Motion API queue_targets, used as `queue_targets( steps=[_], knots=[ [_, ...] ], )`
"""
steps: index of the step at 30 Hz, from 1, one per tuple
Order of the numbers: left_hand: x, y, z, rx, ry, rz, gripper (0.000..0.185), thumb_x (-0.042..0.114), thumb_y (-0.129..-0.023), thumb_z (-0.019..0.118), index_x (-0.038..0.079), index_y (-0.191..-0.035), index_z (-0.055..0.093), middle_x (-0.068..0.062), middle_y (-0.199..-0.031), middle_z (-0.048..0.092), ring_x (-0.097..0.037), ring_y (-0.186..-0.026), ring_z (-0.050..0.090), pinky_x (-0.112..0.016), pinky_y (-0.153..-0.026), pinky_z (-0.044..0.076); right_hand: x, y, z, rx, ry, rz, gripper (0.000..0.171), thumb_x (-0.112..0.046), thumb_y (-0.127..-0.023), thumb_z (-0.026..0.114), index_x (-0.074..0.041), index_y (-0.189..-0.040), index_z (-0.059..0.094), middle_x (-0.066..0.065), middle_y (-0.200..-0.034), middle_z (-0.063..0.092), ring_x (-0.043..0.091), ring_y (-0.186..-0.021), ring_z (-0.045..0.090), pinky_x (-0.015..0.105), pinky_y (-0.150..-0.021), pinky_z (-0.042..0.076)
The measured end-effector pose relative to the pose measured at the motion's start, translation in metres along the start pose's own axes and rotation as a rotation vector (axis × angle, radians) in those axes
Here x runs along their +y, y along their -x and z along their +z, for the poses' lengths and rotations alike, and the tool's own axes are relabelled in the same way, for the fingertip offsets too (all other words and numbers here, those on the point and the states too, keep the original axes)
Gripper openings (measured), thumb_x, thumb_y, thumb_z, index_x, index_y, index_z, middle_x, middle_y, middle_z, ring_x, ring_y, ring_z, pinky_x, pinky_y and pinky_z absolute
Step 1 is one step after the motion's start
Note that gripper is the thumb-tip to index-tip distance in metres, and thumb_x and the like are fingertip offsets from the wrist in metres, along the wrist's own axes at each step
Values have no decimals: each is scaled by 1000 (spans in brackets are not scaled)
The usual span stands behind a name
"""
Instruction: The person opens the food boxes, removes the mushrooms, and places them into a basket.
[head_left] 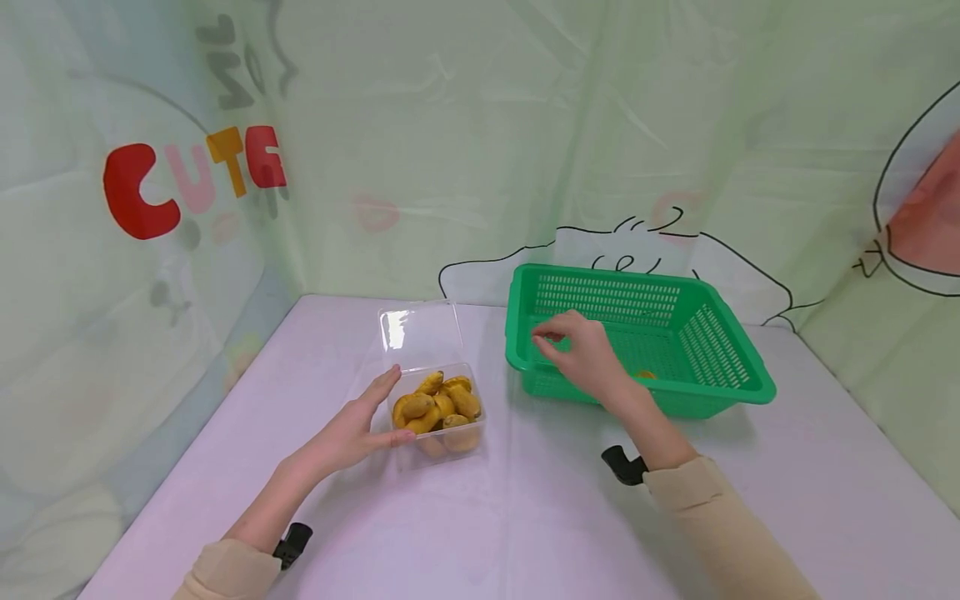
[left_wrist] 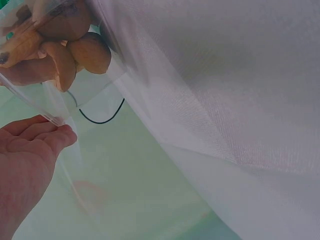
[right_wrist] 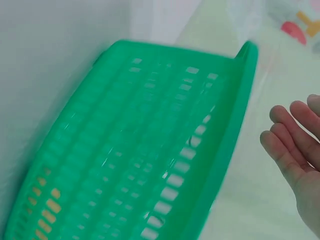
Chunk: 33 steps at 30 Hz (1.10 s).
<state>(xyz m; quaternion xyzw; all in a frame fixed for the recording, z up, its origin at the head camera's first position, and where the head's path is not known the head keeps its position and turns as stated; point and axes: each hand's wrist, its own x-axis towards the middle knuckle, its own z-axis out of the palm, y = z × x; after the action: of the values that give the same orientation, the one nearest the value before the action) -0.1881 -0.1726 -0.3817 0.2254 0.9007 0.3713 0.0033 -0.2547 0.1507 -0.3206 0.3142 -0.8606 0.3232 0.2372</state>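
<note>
A clear plastic box (head_left: 442,440) stands on the table, filled with small yellow-brown pieces (head_left: 423,408), some curved like little bananas, others oval; their exact kind is unclear. Its clear lid (head_left: 422,329) lies folded back behind it. Around the box's left side my left hand (head_left: 345,433) spreads, thumb by the front rim and fingers by the back corner. In the left wrist view, its fingertips (left_wrist: 67,136) meet the box's edge. My right hand (head_left: 581,354) hovers over the left end of a green basket (head_left: 720,400), fingers loosely bent with nothing between them.
Something small and yellow (head_left: 646,375) lies in the basket near its front wall, and yellow also shows through the slots in the right wrist view. A printed curtain (head_left: 420,150) encloses the back and sides of the pale table (head_left: 465,525).
</note>
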Motion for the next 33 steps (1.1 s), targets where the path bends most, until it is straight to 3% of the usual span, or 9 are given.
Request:
queue_targets(
  steps=[6, 11, 20, 33],
  knots=[
    [-1, 0, 0, -2, 9, -4, 93, 40, -81, 69, 5, -148, 14, -15, -151, 14, -36, -135, 17, -53, -105, 20, -21, -7, 20, 4, -64, -143, 8, 4, -79, 69, 2, -86, 70, 8, -83, 67, 23, -79, 58, 37, -68, 52],
    [-1, -1, 1, 2, 18, 0, 93, 40, -81, 68, 5, -148, 14, -14, -152, 13, -36, -135, 17, -53, -105, 20, -40, -7, 41, -64, -55, -232, 9, 2, -78, 70, 2, -87, 70, 8, -84, 67, 22, -82, 57, 31, -69, 52],
    [-2, -2, 0, 3, 30, -5, 93, 42, -81, 68, 7, -148, 14, -10, -152, 13, -32, -136, 16, -52, -105, 21, -57, 3, 82, -297, -68, -237, 15, -8, -82, 70, 0, -94, 69, 8, -92, 65, 19, -89, 53, 21, -76, 49],
    [-4, 1, 0, 3, 23, -18, 93, 43, -81, 68, 8, -148, 15, -10, -152, 13, -32, -136, 17, -52, -105, 22, -60, 1, 94, -417, -114, -157, 16, -8, -83, 70, -1, -97, 68, 7, -96, 65, 20, -93, 55, 27, -80, 50]
  ],
)
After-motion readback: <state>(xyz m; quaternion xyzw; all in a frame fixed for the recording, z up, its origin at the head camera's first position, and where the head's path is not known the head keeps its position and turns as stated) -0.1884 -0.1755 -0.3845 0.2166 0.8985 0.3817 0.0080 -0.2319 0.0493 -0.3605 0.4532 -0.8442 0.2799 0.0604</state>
